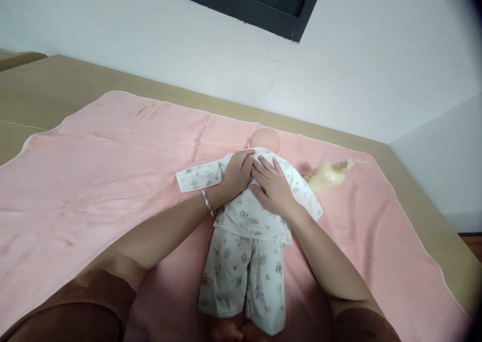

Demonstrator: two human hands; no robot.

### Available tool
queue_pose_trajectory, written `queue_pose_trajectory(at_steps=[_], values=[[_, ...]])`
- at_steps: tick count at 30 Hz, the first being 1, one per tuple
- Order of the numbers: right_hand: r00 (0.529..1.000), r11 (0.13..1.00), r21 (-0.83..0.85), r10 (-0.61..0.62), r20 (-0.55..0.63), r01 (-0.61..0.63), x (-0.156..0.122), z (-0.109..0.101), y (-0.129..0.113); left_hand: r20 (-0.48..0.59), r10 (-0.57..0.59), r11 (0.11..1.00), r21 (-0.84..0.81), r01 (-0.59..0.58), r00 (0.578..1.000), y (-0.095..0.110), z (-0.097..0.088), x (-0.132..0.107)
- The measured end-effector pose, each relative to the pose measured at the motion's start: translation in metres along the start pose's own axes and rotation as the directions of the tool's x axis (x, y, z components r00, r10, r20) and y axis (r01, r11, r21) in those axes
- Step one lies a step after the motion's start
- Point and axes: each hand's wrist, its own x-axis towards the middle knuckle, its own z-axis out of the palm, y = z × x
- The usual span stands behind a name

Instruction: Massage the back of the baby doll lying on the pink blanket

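A baby doll (264, 140) lies on its back on a pink blanket (94, 176), dressed in a white printed top (259, 216) and matching trousers (244, 276). My left hand (236, 174) rests on the doll's chest at the left shoulder, fingers curled over the cloth near the empty left sleeve (198, 177). My right hand (274, 186) lies flat on the chest beside it, fingers spread. A silver bracelet (208, 203) is on my left wrist.
A cream feeding bottle (329, 174) lies on the blanket to the right of the doll. The blanket covers a tan bed or table (45, 86) against a white wall (226, 55). A dark window frame (256, 3) is above.
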Motion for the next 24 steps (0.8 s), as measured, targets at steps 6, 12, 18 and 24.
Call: queue_pose_trajectory(at_steps=[6, 12, 18, 24], values=[[0.972, 0.976, 0.126, 0.194, -0.129, -0.178, 0.001, 0.003, 0.026, 0.013, 0.002, 1.000, -0.006, -0.001, 1.000, 0.003, -0.001, -0.002], [0.968, 0.966, -0.061, 0.250, -0.035, -0.251, -0.001, 0.001, -0.017, 0.031, -0.036, 0.999, 0.014, 0.035, 0.999, 0.006, -0.004, -0.001], [0.999, 0.996, 0.074, 0.043, -0.007, -0.042, 0.002, -0.005, 0.019, 0.049, -0.055, 0.998, 0.033, 0.053, 0.997, 0.006, -0.004, 0.000], [0.914, 0.921, 0.027, 0.390, -0.114, -0.390, 0.002, 0.000, 0.018, 0.044, -0.038, 0.998, 0.045, 0.036, 0.998, 0.003, -0.002, 0.001]])
